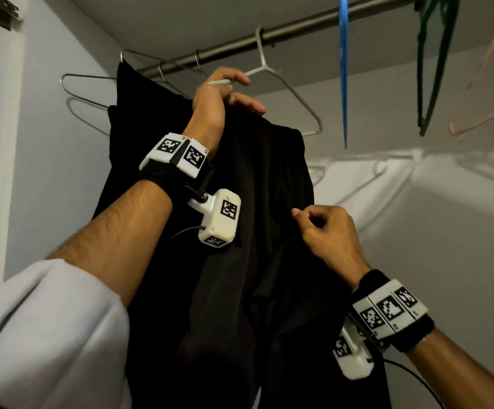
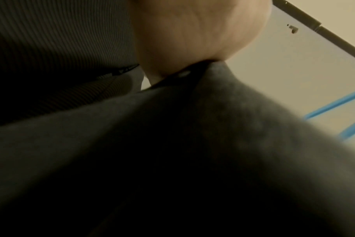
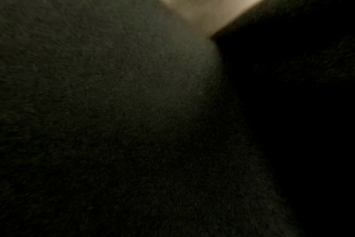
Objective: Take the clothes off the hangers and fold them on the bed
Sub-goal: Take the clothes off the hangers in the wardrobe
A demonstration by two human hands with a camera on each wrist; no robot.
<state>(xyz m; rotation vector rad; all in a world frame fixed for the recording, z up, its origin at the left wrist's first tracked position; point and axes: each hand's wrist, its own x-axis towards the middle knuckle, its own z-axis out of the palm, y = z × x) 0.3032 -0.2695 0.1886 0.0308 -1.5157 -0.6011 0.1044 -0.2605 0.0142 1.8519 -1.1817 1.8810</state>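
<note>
A black garment (image 1: pixel 269 202) hangs from a white plastic hanger (image 1: pixel 293 93) hooked on the closet rod (image 1: pixel 298 28). My left hand (image 1: pixel 241 94) is raised and grips the garment's top together with the hanger's left arm. Lower down, my right hand (image 1: pixel 307 219) pinches the garment's right edge with curled fingers. In the left wrist view my palm (image 2: pixel 192 32) sits above bunched dark fabric (image 2: pixel 172 144). Dark fabric (image 3: pixel 111 112) fills the right wrist view, hiding the fingers.
A second black, ribbed garment (image 1: pixel 139 119) hangs on wire hangers (image 1: pixel 83 81) behind, to the left. On the rod to the right hang a bare blue hanger (image 1: pixel 343 69), a green one (image 1: pixel 434 69) and a tan one (image 1: pixel 490 84). White walls (image 1: pixel 446 231) close in.
</note>
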